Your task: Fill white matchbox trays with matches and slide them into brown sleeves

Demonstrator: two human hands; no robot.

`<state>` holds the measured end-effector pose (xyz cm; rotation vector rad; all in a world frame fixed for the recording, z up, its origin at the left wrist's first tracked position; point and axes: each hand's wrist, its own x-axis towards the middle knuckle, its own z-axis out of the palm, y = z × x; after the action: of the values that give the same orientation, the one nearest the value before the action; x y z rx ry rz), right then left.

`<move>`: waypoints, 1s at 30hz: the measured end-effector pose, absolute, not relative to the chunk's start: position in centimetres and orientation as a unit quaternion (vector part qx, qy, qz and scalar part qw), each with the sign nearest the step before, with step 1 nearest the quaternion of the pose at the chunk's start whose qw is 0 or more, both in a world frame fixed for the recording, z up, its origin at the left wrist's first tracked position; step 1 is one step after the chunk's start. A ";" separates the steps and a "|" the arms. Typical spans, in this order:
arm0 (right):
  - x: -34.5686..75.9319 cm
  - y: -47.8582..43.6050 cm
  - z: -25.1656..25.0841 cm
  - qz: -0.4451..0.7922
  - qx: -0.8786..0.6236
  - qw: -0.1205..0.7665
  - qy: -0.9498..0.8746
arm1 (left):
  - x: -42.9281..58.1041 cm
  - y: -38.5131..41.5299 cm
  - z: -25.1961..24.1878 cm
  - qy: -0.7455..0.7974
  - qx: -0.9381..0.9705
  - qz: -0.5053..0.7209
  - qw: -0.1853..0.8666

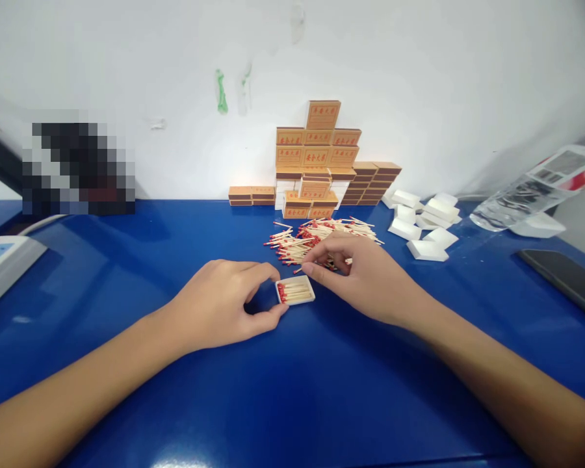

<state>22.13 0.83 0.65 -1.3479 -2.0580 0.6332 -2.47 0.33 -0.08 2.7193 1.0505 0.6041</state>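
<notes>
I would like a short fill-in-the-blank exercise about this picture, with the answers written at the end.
1. The left hand holds one end of a small open tray whose colour is ____.
2. The matches lying in this tray have heads coloured ____.
3. The right hand is beside the loose pile, which is made up of many ____.
4. Seen in the picture, the clear bottle is on the ____ side of the table.

Missing words: white; red; matches; right.
</notes>
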 end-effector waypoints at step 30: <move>23.0 0.6 0.7 0.116 -0.428 0.233 -0.866 | -2.4 0.1 -0.1 0.337 0.916 0.199 0.084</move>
<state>22.96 0.61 0.75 -1.1753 -2.3777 0.3178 -2.41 0.09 -0.12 2.7348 1.0067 0.5954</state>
